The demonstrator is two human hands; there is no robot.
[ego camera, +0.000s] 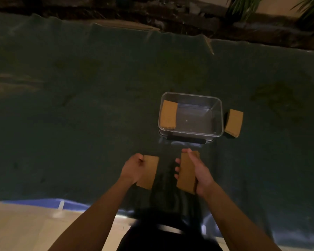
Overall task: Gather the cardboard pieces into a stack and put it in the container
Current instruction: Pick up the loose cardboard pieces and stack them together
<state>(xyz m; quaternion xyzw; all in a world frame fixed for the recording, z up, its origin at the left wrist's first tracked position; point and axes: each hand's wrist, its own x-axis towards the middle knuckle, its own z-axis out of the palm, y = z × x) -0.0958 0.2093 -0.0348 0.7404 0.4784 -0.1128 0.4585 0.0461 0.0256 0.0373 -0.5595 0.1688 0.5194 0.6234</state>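
Observation:
A clear plastic container (pixel 218 115) stands on the dark green cloth, just beyond my hands. A stack of brown cardboard pieces (pixel 168 114) leans inside it against its left wall. Another cardboard stack (pixel 234 122) rests outside, touching the container's right side. My left hand (pixel 132 169) grips a cardboard piece (pixel 150 172) by its left edge. My right hand (pixel 198 171) holds a second, thicker cardboard stack (pixel 187 173), fingers wrapped around its far end and left edge. Both held pieces hover close together, below the container.
The dark green cloth (pixel 80 124) covers a wide surface, ending at a pale floor (pixel 25 229) near me. Dark wood and soil (pixel 170 15) border the far edge, with plant leaves (pixel 243 6) at the top right. A flat cardboard sheet (pixel 123 25) lies at the far edge.

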